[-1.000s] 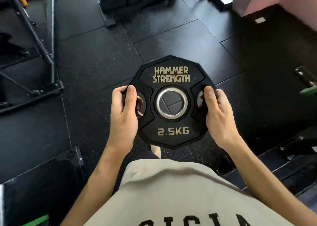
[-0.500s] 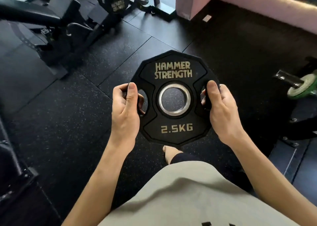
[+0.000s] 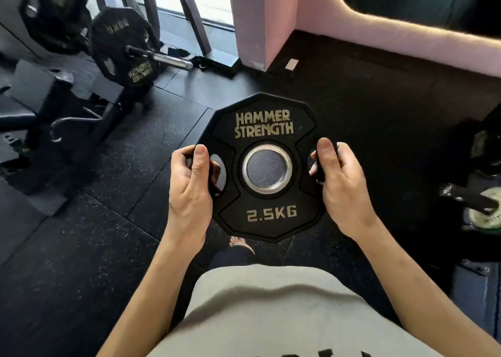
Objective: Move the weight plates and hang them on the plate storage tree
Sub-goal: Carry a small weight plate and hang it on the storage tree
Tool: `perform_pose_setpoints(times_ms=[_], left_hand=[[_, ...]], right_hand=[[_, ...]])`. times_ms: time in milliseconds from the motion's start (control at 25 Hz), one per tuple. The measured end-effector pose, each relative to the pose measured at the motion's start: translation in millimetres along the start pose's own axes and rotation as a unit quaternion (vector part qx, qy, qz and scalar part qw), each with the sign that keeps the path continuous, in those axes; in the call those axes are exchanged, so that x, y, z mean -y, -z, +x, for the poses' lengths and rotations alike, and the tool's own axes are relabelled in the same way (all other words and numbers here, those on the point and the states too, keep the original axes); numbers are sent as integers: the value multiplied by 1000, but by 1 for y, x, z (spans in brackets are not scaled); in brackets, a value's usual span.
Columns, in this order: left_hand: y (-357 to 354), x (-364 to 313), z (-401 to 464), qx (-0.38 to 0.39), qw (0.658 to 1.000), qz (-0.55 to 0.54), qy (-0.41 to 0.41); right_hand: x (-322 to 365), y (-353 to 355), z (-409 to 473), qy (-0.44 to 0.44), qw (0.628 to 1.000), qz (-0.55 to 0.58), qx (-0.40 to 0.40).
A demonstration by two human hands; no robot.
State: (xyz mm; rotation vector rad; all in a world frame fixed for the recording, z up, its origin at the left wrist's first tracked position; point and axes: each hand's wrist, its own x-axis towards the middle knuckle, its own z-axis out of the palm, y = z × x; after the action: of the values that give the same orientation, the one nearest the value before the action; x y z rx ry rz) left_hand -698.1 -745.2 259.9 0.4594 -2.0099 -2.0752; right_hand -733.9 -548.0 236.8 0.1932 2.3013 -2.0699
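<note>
Carrying weight plate (image 3: 267,164) flat at centre, above floor | left hand (image 3: 189,191) and right hand (image 3: 343,191) each curled through a side slot, balancing load | loaded peg (image 3: 162,58) far left, likely destination

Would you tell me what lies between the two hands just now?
In the head view, the 2.5 kg weight plate spans the gap; the left hand and right hand grip its side handles.

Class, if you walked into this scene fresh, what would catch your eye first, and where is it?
First, the black 2.5KG plate at centre, gripped by the left hand and right hand through its side slots. Next, a larger plate hangs on a chrome peg at upper left.
</note>
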Motion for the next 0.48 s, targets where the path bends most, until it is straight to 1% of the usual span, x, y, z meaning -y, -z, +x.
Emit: perform_pose_setpoints(times_ms=[240, 360, 480], left_hand=[[-39, -1, 183, 82, 997, -11, -2], [-59, -12, 268, 112, 994, -2, -1], [-90, -27, 359, 159, 987, 13, -7]], right_hand=[[11, -33, 152, 2, 996, -11, -85], [25, -47, 221, -9, 993, 3, -121], [41, -56, 299, -5, 986, 21, -166]])
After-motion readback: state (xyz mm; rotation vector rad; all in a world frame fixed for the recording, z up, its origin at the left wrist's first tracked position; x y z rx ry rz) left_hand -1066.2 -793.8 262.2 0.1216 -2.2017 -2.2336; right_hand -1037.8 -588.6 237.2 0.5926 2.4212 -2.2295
